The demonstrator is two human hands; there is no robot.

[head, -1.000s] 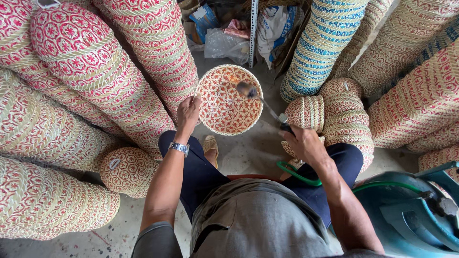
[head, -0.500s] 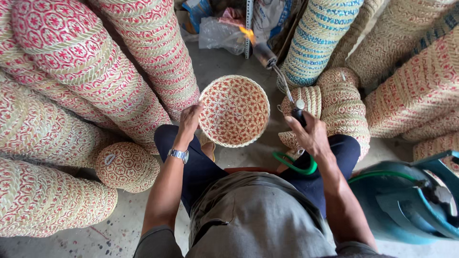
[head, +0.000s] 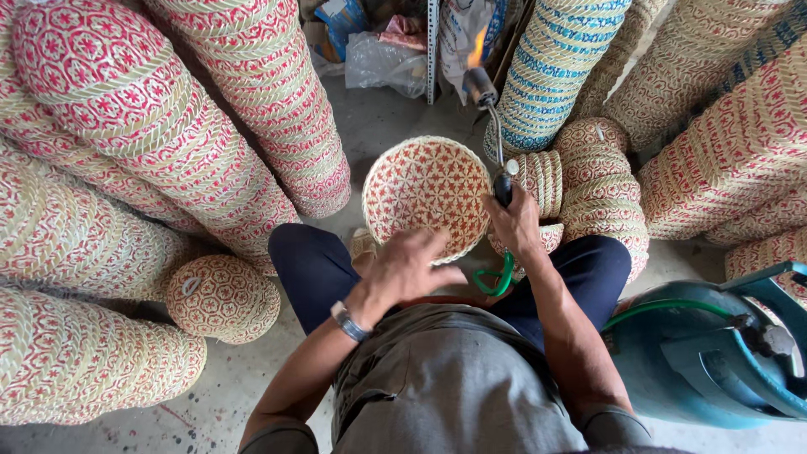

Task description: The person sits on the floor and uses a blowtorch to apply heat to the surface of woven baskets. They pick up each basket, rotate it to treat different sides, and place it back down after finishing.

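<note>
A round woven basket (head: 426, 192) with a red and cream star pattern rests tilted in front of my knees, its inside facing me. My left hand (head: 406, 269), with a wristwatch on the wrist, grips its near rim. My right hand (head: 514, 224) holds the black handle of a gas torch (head: 493, 134). The torch's thin metal tube points up and away, and a small orange flame burns at its nozzle above the basket's far right edge. A green hose loop hangs under my right hand.
Tall stacks of red and cream woven baskets (head: 126, 109) lean on the left. More stacks, one blue-striped (head: 551, 67), stand on the right. A single domed basket (head: 220, 296) lies by my left knee. A teal gas cylinder (head: 706, 353) stands at my right side. Plastic bags lie behind.
My left hand has slid from the basket's left side to its near rim. The basket's open side has turned towards me. The torch has risen and its flame now burns beyond the basket.
</note>
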